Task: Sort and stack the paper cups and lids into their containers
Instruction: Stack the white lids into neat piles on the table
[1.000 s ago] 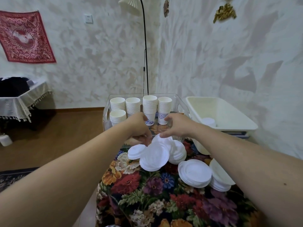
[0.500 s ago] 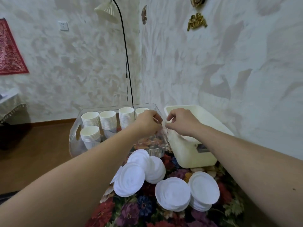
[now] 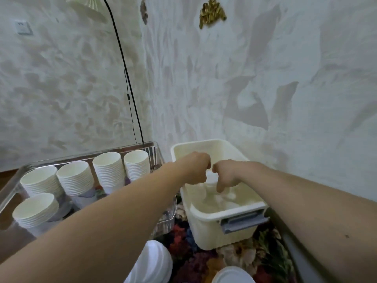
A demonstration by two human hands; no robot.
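Five cup stacks [image 3: 81, 180] | clear tray [image 3: 12, 193] | lamp pole [image 3: 126, 78] behind

Both arms reach forward, left hand [image 3: 197, 168] and right hand [image 3: 225, 174] curled, knuckles nearly touching.

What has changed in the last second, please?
Both hands, left hand and right hand, moved right from the clear bin to above the white tub, holding something white, probably a lid. The cup stacks stayed in place.

5 cup stacks [image 3: 110, 170] crowd the clear bin [image 3: 12, 190]; the white tub [image 3: 206, 225] stays mostly open.
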